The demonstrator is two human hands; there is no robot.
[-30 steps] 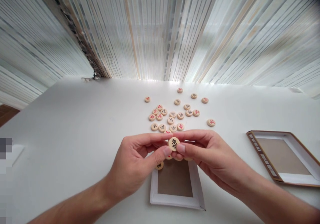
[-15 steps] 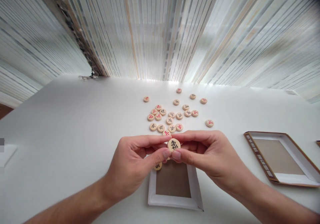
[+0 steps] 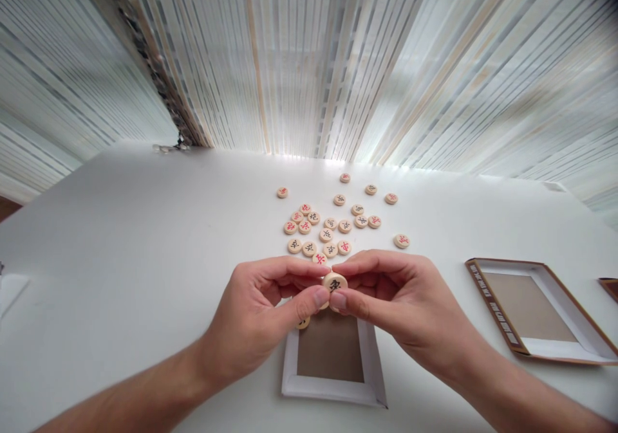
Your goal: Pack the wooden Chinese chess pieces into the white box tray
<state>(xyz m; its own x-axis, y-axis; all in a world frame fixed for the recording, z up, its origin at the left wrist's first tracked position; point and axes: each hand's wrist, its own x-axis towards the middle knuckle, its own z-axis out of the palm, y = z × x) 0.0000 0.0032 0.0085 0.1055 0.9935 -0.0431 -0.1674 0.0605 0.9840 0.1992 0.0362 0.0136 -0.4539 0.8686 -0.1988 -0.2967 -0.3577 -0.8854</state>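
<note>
Between the fingertips of both hands is a round wooden xiangqi piece (image 3: 335,283) with a black character on its face. My left hand (image 3: 270,304) pinches it from the left, thumb below and forefinger above. From the other side my right hand (image 3: 393,294) pinches it the same way. Both hands hover over the far end of an open shallow box (image 3: 333,389) with white walls and a brown bottom. Another xiangqi piece (image 3: 303,323) lies in the box's far left corner, partly covered by my left thumb. More of the box's far end is hidden behind my fingers.
Several loose xiangqi pieces (image 3: 326,234) with red or black characters lie scattered on the white table (image 3: 145,259) beyond my hands. A second shallow box part (image 3: 497,307) with a brown printed side lies at the right. Striped curtains (image 3: 299,66) hang along the far table edge.
The held piece has tipped back slightly, so its face shows more slantwise and its edge is more visible. Both hands keep their pinch. The whole view has shifted a little.
</note>
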